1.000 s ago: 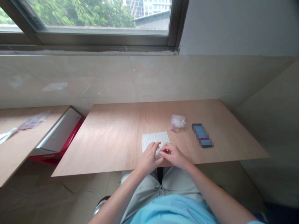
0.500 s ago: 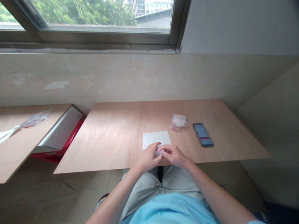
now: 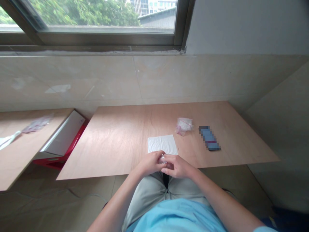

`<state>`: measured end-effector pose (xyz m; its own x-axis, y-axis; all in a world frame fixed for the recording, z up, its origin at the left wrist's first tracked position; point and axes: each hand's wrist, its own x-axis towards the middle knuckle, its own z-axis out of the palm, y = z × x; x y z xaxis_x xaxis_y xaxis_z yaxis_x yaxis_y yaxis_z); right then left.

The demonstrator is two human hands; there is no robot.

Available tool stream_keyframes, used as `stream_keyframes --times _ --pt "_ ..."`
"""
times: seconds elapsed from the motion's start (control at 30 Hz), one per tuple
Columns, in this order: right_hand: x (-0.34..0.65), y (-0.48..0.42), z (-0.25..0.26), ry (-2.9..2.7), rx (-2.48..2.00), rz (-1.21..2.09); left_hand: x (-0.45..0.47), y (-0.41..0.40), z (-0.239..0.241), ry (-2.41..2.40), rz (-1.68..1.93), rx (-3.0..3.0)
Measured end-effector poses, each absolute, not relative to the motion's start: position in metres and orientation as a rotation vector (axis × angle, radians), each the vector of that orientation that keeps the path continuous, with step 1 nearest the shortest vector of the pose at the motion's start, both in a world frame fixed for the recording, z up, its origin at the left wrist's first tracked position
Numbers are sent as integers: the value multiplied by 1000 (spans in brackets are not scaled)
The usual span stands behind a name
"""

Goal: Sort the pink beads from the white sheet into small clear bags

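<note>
My left hand point(image 3: 154, 162) and my right hand point(image 3: 178, 165) meet at the front edge of the table. Between their curled fingers is a small clear plastic piece point(image 3: 162, 158), mostly covered, its exact kind too small to make out. Both hands are closed around it. Just beyond the fingers a white paper sheet point(image 3: 162, 144) lies flat on the wood, its near edge hidden behind my hands.
A clear plastic bag point(image 3: 184, 125) with white and pinkish contents lies farther back on the table point(image 3: 120, 138). To its right is a blurred-out phone-like object point(image 3: 209, 138). On the left, a second table point(image 3: 21, 151) stands beside a red container point(image 3: 74, 141).
Both hands have drawn slightly toward my body, uncovering more of the white sheet. My right fingers have shifted and now overlap the left fingertips more.
</note>
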<state>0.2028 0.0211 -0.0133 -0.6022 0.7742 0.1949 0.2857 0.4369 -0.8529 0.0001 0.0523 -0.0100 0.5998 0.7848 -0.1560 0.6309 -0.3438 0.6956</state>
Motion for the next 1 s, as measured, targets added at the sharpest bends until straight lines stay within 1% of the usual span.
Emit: stream_keyframes --times 0.23,0.33,0.47,0.6,0.83,1.0 --pt "202 20 -19 -2160 -922 1068 -2 56 2 1047 275 2021" --pt "202 21 -19 -2125 -897 1116 -3 56 3 1038 280 2020" --pt "201 21 -15 -2063 -854 1177 -5 57 -1 1049 298 2061" --pt "206 25 -19 -1929 -932 1127 -13 64 -10 1114 311 2103" --pt "195 67 -61 -1473 -1213 890 -25 94 -23 1425 266 2224" --pt "164 95 -91 -1522 -1254 805 -12 113 -19 1516 29 2446"
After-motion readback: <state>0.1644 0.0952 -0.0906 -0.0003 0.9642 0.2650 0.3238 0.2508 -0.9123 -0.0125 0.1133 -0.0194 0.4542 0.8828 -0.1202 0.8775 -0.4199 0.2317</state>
